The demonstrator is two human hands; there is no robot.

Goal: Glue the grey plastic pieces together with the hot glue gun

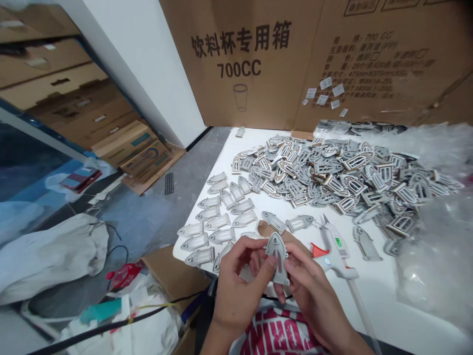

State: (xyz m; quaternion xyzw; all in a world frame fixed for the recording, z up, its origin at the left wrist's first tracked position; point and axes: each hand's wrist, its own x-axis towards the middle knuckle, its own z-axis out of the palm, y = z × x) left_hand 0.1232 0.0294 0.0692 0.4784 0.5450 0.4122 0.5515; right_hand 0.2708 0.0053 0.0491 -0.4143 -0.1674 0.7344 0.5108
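A grey arch-shaped piece [277,259] with a pointed top is held upright near the table's front edge. My left hand [244,276] grips it from the left, thumb on its face. My right hand [308,278] holds its right side with closed fingers. Just to the right lies a white glue gun [334,251] with an orange-red trigger and a clear glue stick. Several similar grey pieces [209,213] are laid out on the left of the white table [373,296]. Behind is a large heap of grey and brown-patterned pieces [314,170].
A large cardboard box [258,93] stands behind the table, with small white labels stuck on it. Clear plastic bags [432,261] lie at the right. An open carton [173,271] and a white bag [55,251] are on the floor side at the left.
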